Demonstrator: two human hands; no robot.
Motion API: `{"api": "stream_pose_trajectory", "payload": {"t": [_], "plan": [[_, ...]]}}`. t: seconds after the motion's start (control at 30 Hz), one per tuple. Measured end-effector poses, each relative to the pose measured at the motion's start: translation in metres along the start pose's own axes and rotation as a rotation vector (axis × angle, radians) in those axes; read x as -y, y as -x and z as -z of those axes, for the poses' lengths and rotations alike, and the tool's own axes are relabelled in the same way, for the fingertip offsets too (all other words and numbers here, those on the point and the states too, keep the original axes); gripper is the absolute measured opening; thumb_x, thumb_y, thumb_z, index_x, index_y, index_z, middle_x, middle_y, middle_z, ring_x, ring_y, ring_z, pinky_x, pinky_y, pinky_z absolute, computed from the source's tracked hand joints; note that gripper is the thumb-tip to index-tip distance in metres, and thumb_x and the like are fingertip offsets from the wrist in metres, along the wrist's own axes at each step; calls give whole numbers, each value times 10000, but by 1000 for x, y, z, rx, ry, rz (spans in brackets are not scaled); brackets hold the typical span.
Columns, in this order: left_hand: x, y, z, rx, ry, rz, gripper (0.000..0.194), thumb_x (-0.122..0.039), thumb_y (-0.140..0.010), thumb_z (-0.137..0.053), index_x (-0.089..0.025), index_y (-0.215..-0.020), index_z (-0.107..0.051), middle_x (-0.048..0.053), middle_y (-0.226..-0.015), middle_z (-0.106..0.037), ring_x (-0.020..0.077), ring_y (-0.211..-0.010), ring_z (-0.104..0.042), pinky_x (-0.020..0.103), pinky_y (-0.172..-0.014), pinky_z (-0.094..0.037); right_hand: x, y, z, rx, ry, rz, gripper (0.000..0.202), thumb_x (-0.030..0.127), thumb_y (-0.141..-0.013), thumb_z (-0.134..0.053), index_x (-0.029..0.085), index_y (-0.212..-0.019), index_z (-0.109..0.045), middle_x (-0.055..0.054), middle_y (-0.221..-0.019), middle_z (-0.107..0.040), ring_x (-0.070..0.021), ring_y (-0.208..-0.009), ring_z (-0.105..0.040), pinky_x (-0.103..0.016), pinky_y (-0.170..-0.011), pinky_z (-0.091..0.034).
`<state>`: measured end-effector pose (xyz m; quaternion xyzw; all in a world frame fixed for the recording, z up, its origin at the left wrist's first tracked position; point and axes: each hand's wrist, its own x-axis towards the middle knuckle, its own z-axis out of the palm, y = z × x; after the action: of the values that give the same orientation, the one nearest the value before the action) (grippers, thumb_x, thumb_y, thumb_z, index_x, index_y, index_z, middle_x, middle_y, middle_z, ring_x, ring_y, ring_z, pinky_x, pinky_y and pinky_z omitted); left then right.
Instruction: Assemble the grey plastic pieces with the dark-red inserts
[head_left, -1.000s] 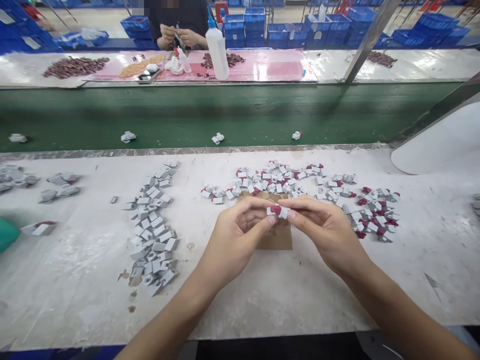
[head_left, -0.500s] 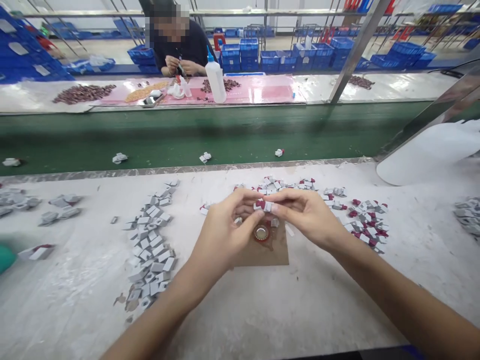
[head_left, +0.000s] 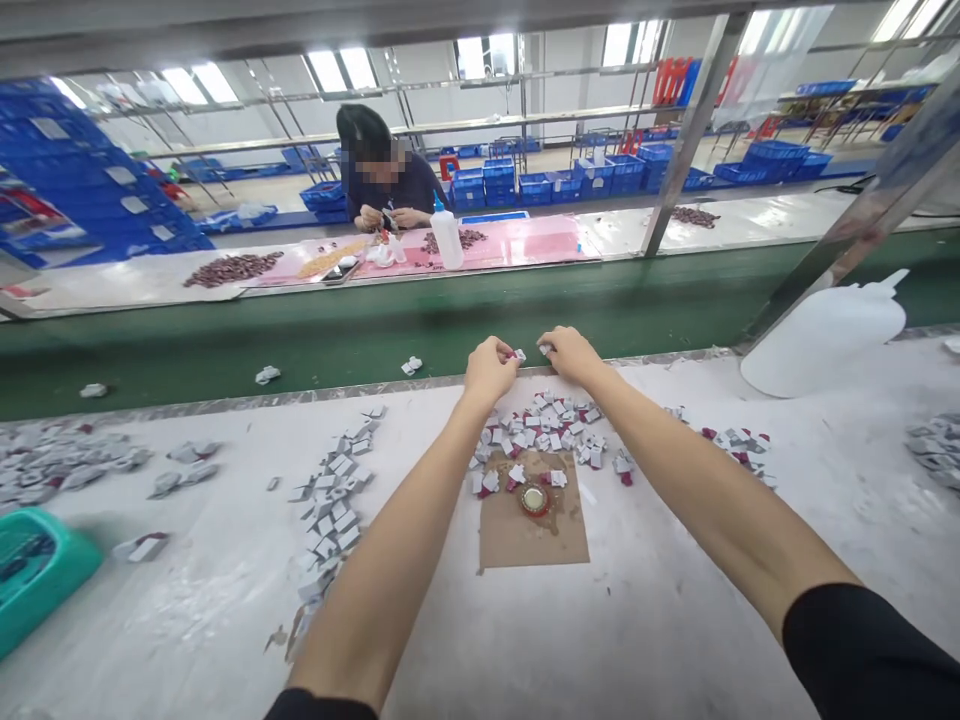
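Both my arms reach forward to the near edge of the green belt. My left hand is closed on a small grey and dark red plastic piece. A short gap to the right, my right hand pinches a small pale grey piece, mostly covered by the fingers. Below the hands lies a heap of grey and dark red pieces. Several of these reach onto a brown cardboard square, where a bottle cap sits in a wet-looking stain.
Plain grey pieces form a strip left of my left arm. A teal basket stands far left, and a white plastic container at right beside a metal post. Across the green belt, a person works near a white bottle.
My hands have moved forward from above the cardboard to the belt edge and drawn apart. The view has tilted up, showing more of the room and the heap.
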<state>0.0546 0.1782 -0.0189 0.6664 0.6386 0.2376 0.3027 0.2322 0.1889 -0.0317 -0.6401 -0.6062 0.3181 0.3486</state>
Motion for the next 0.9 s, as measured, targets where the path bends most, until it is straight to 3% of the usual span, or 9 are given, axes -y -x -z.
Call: {"api": "stream_pose_trajectory", "payload": {"t": [0.17,0.33,0.43,0.53,0.63,0.7,0.8,0.9], "plan": [[-5,-25,-20,57,-57,28,439,-435,-1113,-778,-203,-1481,-717,140,-1504,-730,298,-1276,-761,530,-1074,-680,-14,30,14,-34,-85,-62,424,415,-1128,-797,210,-1492,-721,-126,-1500,-744,-296,-1242,-784,-526,-1041,-692],[-10,-37,-30,84,-103,12,432,-436,-1116,-773,-207,-1478,-720,140,-1508,-729,295,-1275,-760,529,-1076,-680,-21,88,32,13,-320,-33,456,524,-980,-924,166,-1243,-823,-106,-1052,-870,-267,-926,-856,-424,-836,-716],[-14,-40,-28,44,-164,2,424,-438,-1119,-769,-216,-1477,-723,141,-1521,-725,294,-1284,-756,528,-1084,-677,-17,125,37,-7,-432,-28,638,684,-801,-998,188,-1172,-848,-111,-981,-885,-299,-873,-876,-464,-841,-728],[-17,-26,-15,3,-211,-25,420,-420,-1116,-768,-207,-1476,-722,153,-1538,-713,319,-1339,-732,565,-1137,-643,-16,167,42,35,-477,-117,705,703,-773,-1016,194,-1235,-860,-141,-986,-910,-365,-950,-911,-527,-916,-743],[-9,26,10,-6,-234,-107,338,-256,-1120,-690,-193,-1450,-720,200,-1509,-728,381,-1472,-631,585,-1276,-497,-26,215,46,62,-378,-214,591,685,-861,-975,235,-1234,-891,-136,-962,-914,-384,-948,-911,-517,-880,-758],[5,81,27,23,-238,-191,338,-231,-1119,-643,-248,-1449,-714,132,-1494,-750,349,-1477,-609,521,-1295,-460,-40,246,47,-3,-273,-172,468,667,-884,-963,268,-1124,-912,-123,-1022,-907,-344,-877,-889,-460,-807,-763],[40,171,45,-16,-262,-320,328,-267,-1140,-542,-253,-1417,-717,130,-1378,-768,356,-1344,-652,519,-1140,-536,-59,280,44,-37,-162,-64,356,628,-897,-952,292,-1009,-914,-108,-1066,-878,-298,-817,-843,-388,-711,-745],[86,235,53,-194,-381,-240,310,-288,-1121,-559,-259,-1374,-736,144,-1288,-759,374,-1258,-663,536,-1080,-542,-66,301,38,-16,-47,-47,380,670,-974,-862,325,-1112,-942,-98,-1006,-853,-295,-813,-823,-373,-688,-716]]}}
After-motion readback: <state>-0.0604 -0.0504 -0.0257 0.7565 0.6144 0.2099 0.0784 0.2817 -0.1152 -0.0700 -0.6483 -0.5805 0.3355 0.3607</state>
